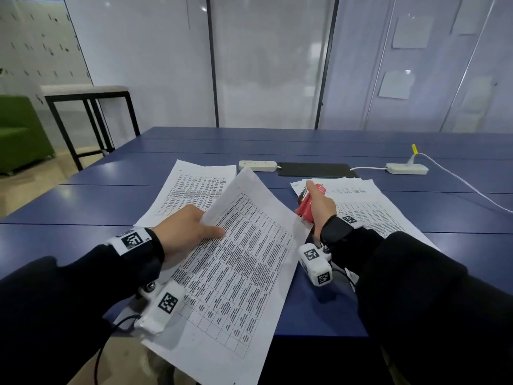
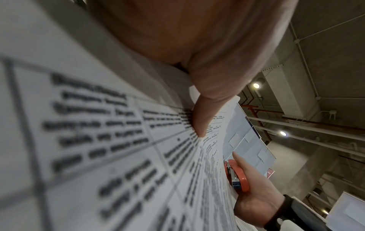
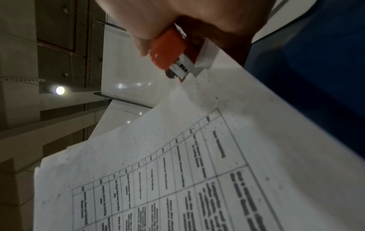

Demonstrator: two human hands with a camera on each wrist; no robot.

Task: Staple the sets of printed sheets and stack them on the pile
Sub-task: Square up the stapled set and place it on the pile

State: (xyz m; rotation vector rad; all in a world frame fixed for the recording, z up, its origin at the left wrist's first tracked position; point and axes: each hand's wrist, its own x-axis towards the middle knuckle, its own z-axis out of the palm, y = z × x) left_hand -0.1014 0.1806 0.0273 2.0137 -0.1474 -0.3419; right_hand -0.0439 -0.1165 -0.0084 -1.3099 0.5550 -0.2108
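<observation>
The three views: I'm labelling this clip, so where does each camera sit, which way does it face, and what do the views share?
Head: on the head, looking down at the blue table; both forearms show, left hand holding the printed sheets.
Left wrist: beside the left thumb, facing across the sheets toward the red stapler.
Right wrist: under the right hand, facing upward past the stapler.
Shared: stapler and held sheets appear in all three.
</observation>
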